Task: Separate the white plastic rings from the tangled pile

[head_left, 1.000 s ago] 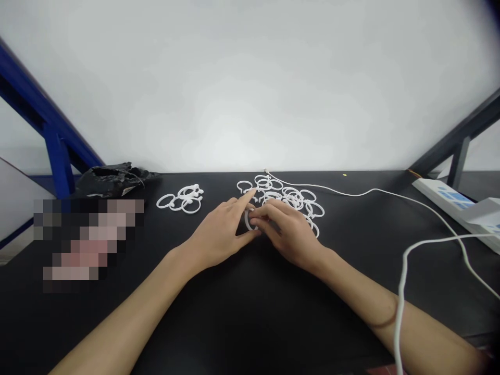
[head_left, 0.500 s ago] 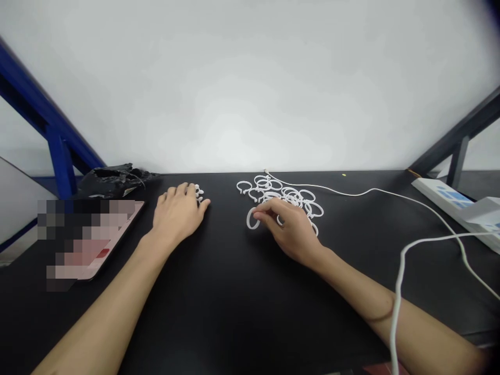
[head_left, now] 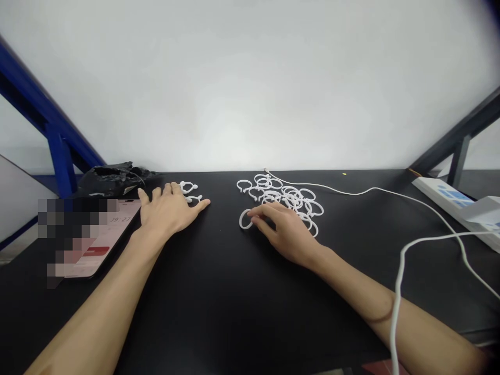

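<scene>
My left hand (head_left: 167, 211) lies flat on the black table (head_left: 234, 291), fingers spread, covering part of a small group of white plastic rings (head_left: 188, 188) at the back left. My right hand (head_left: 283, 229) rests palm down by a larger heap of white rings (head_left: 285, 197); its fingertips touch one single white ring (head_left: 245, 219) lying flat just left of the heap. Neither hand has anything lifted off the table.
A phone (head_left: 103, 237) lies at the left beside my left hand, a crumpled black bag (head_left: 111, 177) behind it. A white cable (head_left: 406, 260) runs across the right side to a white power strip (head_left: 457, 203). A white wall stands behind the table.
My left hand left the ring in the middle and moved left onto the small group of rings. My right hand slid the single ring a little to the left.
</scene>
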{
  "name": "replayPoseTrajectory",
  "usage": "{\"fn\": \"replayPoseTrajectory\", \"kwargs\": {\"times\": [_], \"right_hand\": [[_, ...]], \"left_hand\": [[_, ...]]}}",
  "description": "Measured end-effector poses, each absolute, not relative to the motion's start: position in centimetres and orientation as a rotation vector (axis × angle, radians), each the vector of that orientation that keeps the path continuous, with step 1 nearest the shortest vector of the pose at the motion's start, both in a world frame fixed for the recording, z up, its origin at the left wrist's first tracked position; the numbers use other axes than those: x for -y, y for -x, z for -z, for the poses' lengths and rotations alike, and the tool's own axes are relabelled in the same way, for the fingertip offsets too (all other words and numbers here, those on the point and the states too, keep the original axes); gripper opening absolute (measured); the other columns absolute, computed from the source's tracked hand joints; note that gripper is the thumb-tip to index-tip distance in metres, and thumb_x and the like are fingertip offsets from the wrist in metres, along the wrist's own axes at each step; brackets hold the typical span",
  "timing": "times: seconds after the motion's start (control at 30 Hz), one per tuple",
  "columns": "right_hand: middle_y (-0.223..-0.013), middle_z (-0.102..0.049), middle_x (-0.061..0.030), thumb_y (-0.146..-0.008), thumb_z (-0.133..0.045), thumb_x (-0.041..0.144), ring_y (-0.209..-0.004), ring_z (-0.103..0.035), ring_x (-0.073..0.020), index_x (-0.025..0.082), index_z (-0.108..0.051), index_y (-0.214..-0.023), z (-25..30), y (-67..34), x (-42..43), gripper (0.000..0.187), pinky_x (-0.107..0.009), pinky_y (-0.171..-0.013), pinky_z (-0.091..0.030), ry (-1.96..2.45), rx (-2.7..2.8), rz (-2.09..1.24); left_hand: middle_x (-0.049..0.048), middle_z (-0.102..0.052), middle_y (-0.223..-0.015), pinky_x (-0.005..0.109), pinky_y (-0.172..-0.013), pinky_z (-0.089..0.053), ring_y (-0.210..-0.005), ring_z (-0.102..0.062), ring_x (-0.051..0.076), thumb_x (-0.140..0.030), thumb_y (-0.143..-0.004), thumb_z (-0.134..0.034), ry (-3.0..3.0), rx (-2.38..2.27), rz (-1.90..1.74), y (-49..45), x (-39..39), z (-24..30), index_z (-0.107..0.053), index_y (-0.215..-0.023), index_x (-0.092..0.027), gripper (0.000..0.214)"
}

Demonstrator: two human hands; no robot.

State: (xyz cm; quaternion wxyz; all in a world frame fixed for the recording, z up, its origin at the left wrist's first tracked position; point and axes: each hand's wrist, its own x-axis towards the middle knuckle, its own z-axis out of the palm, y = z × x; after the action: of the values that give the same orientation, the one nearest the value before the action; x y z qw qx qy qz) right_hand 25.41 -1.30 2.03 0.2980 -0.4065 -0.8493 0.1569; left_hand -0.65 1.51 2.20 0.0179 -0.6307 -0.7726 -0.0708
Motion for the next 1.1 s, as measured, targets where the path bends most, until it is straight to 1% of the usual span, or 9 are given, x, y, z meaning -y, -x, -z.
{"fn": "replayPoseTrajectory", "kwargs": {"times": [0.17,0.27,0.33,0.4,0.47,0.53,0.73,0.87,1.1], "right_hand": [[-0.092,-0.069,-0.0048,-0.095,-0.055,0.023,-0.089,-0.061,-0.0177,0.020,-0.069,-0.099,-1.9,-25.4,1.2,0.015,-0.033,-0.082,-0.049,1.039,2.318,-0.382],[-0.090,-0.068,-0.0050,-0.095,-0.055,0.023,-0.087,-0.061,-0.0177,0.019,-0.069,-0.100,-1.9,-25.4,1.1,0.016,-0.032,-0.080,-0.049,1.065,2.323,-0.344],[-0.091,-0.068,-0.0056,-0.094,-0.055,0.023,-0.088,-0.060,-0.0186,0.019,-0.069,-0.100,-1.8,-25.4,0.9,0.015,-0.033,-0.081,-0.049,1.106,2.311,-0.296],[-0.092,-0.067,-0.0065,-0.094,-0.055,0.022,-0.089,-0.060,-0.0198,0.018,-0.068,-0.100,-1.7,-25.4,0.9,0.015,-0.035,-0.082,-0.049,1.152,2.282,-0.228],[-0.092,-0.067,-0.0067,-0.094,-0.056,0.022,-0.087,-0.060,-0.0206,0.018,-0.068,-0.101,-1.7,-25.5,0.8,0.015,-0.035,-0.080,-0.049,1.179,2.250,-0.161],[-0.092,-0.066,-0.0063,-0.094,-0.056,0.021,-0.086,-0.059,-0.0204,0.019,-0.067,-0.101,-1.7,-25.5,0.8,0.014,-0.035,-0.079,-0.049,1.165,2.230,-0.126],[-0.091,-0.065,-0.0050,-0.094,-0.054,0.020,-0.087,-0.058,-0.0182,0.020,-0.065,-0.098,-1.8,-25.4,0.9,0.011,-0.032,-0.080,-0.049,1.015,2.233,-0.176],[-0.094,-0.066,-0.0046,-0.093,-0.057,0.022,-0.089,-0.059,-0.0186,0.020,-0.062,-0.106,-1.9,-25.5,0.6,0.014,-0.033,-0.081,-0.049,1.045,2.198,-0.194],[-0.107,-0.064,-0.0104,-0.091,-0.059,0.027,-0.103,-0.053,-0.0269,0.018,-0.063,-0.110,-1.3,-26.2,-0.3,0.022,-0.043,-0.092,-0.047,1.248,2.306,-0.011]], "left_hand": [[0.0329,-0.052,-0.133,0.072,-0.108,-0.014,-0.126,-0.042,0.053,-0.085,-0.075,-0.030,1.919,2.368,0.161,0.9,-1.6,-2.0,-0.047,-0.135,0.006,0.110],[0.0316,-0.051,-0.136,0.075,-0.106,-0.015,-0.128,-0.040,0.054,-0.077,-0.079,-0.038,1.936,2.253,0.250,0.5,-1.5,-2.1,-0.047,-0.135,0.004,0.098],[0.0276,-0.045,-0.143,0.068,-0.110,-0.020,-0.134,-0.036,0.047,-0.058,-0.087,-0.042,2.075,2.088,0.369,-0.5,-1.0,-2.5,-0.043,-0.139,0.002,0.079],[0.0171,-0.044,-0.148,0.052,-0.114,-0.029,-0.137,-0.037,0.034,-0.038,-0.091,-0.041,2.367,1.824,0.515,-2.0,-0.2,-3.0,-0.040,-0.143,-0.006,0.061],[0.0093,-0.050,-0.144,0.041,-0.112,-0.036,-0.132,-0.043,0.025,-0.032,-0.091,-0.044,2.649,1.599,0.614,-3.7,0.7,-3.3,-0.041,-0.142,-0.015,0.054],[0.0073,-0.055,-0.137,0.039,-0.107,-0.040,-0.126,-0.048,0.024,-0.035,-0.091,-0.048,2.806,1.454,0.624,-4.9,1.4,-3.2,-0.047,-0.137,-0.018,0.049],[0.0055,-0.062,-0.122,0.039,-0.095,-0.046,-0.111,-0.054,0.022,-0.035,-0.095,-0.049,2.819,1.438,0.673,-5.6,1.6,-2.5,-0.054,-0.123,-0.019,0.033],[0.0054,-0.062,-0.116,0.038,-0.091,-0.047,-0.106,-0.055,0.023,-0.034,-0.092,-0.051,2.726,1.483,0.673,-5.1,1.1,-3.0,-0.056,-0.115,-0.019,0.028],[0.0200,-0.058,-0.116,0.048,-0.086,-0.047,-0.108,-0.054,0.037,-0.027,-0.086,-0.044,2.026,2.011,0.384,-2.3,-0.1,-3.5,-0.052,-0.125,-0.007,0.045]]}}
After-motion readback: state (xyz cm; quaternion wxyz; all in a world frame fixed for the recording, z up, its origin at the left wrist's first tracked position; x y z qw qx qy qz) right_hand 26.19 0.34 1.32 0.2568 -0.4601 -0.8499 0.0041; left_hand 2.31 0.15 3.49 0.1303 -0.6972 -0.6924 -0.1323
